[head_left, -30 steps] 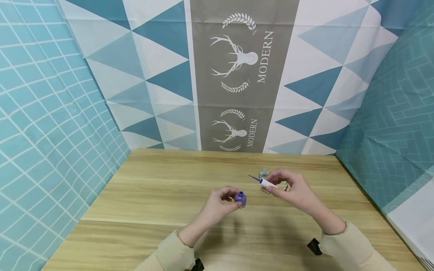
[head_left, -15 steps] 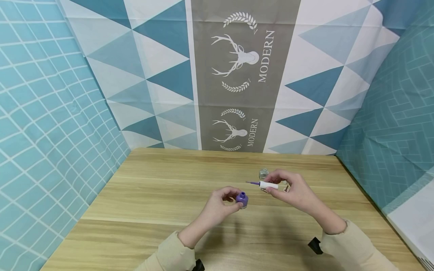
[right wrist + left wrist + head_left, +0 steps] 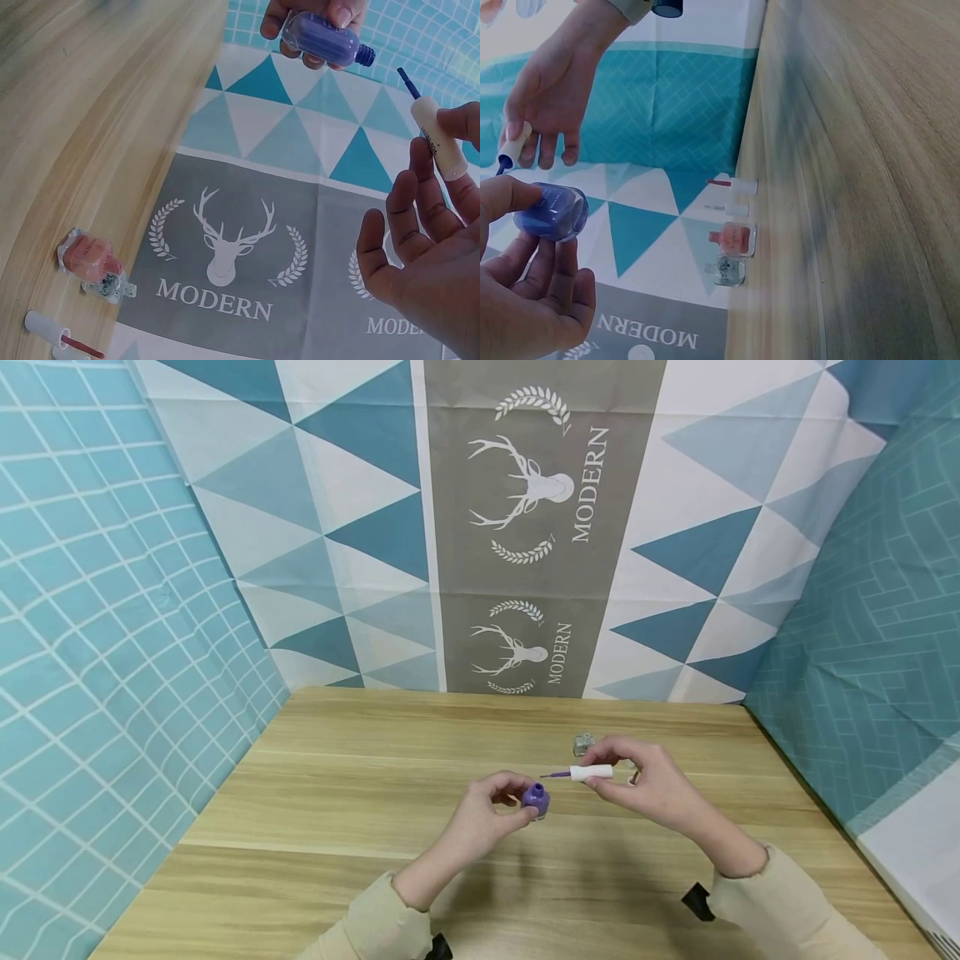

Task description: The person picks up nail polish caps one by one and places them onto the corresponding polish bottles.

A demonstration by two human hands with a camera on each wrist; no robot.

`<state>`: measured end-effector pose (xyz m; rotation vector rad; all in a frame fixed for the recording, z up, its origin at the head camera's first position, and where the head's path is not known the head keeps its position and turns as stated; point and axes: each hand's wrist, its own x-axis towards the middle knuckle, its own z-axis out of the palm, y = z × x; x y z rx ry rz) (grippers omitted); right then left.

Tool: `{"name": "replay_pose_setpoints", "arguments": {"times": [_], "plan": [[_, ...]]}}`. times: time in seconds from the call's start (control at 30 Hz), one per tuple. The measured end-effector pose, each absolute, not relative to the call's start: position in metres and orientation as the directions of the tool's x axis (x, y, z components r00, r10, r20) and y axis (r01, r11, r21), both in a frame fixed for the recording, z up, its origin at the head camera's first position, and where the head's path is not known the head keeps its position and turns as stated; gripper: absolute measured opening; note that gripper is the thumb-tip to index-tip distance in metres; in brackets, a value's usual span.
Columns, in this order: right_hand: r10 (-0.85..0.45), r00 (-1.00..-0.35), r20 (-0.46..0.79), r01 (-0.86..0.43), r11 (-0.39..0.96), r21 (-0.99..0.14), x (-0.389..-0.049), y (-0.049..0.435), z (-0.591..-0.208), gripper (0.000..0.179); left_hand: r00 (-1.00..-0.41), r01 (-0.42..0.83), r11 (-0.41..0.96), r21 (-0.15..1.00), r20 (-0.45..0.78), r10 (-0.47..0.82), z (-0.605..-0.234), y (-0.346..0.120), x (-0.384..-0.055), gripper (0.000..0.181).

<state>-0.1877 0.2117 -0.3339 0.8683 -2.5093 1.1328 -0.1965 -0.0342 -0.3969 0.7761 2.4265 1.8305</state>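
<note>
A small bottle of purple nail polish [image 3: 536, 806] is pinched between the thumb and fingers of my left hand [image 3: 483, 810], held above the table. Its neck is uncapped. To its right, my right hand [image 3: 648, 781] grips a white nail polish brush cap [image 3: 592, 772] by thumb and fingertips. The purple brush [image 3: 555, 774] on that cap points left, its tip slightly above the bottle's mouth and apart from it. In the right wrist view, the bottle [image 3: 322, 37] is tilted, its threaded neck [image 3: 365, 55] facing the brush.
Behind my right hand, a clear glittery bottle [image 3: 583, 744] stands on the wooden table [image 3: 337, 810]. Beside it is an uncapped coral polish bottle [image 3: 88, 256]. A white cap with a reddish brush [image 3: 46, 328] lies near them, next to another pale cap [image 3: 736, 210].
My right hand has swung the brush down from pointing up-left to nearly level, bringing its tip closer to the bottle's mouth. My left hand with the bottle has shifted slightly right.
</note>
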Motion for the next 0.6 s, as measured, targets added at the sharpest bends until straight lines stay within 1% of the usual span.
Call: {"name": "replay_pose_setpoints", "arguments": {"times": [0.6], "plan": [[-0.47, -0.73, 0.497, -0.683, 0.497, -0.535, -0.1891, 0.2098, -0.3301, 0.022, -0.879, 0.374, 0.2, 0.906, 0.277, 0.389, -0.3926, -0.0332, -0.1949, 0.025]]}}
